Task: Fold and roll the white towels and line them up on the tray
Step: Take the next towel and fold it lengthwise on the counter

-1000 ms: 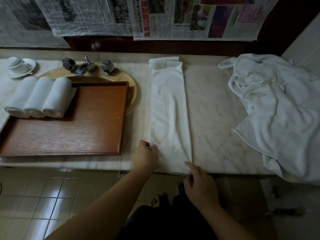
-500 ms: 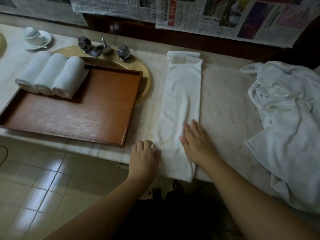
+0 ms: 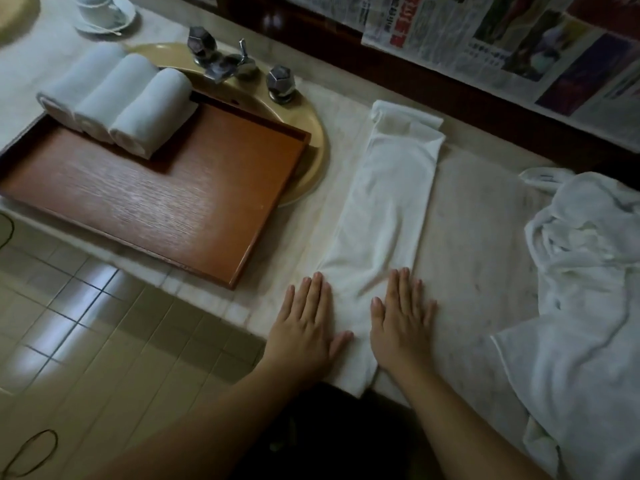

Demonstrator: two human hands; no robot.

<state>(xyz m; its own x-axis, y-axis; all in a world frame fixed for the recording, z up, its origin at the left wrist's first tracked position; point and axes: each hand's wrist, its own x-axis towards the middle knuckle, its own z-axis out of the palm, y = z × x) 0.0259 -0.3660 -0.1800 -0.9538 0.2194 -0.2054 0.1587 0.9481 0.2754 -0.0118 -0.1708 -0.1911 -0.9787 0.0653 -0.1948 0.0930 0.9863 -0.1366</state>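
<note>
Folded towel (image 3: 388,216): both hands (image 3: 304,327) (image 3: 401,320) pressed flat on it.

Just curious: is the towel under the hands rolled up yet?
No. The towel lies flat as a long folded strip; both hands press flat on its near end.

Both bare forearms reach forward from the bottom of the frame, roughly parallel. The left hand (image 3: 304,327) lies palm down, fingers straight and close together, thumb angled toward the other hand. The right hand (image 3: 403,320) lies just beside it, also flat, fingers slightly spread. Neither hand grips anything; both palms press downward.
</note>
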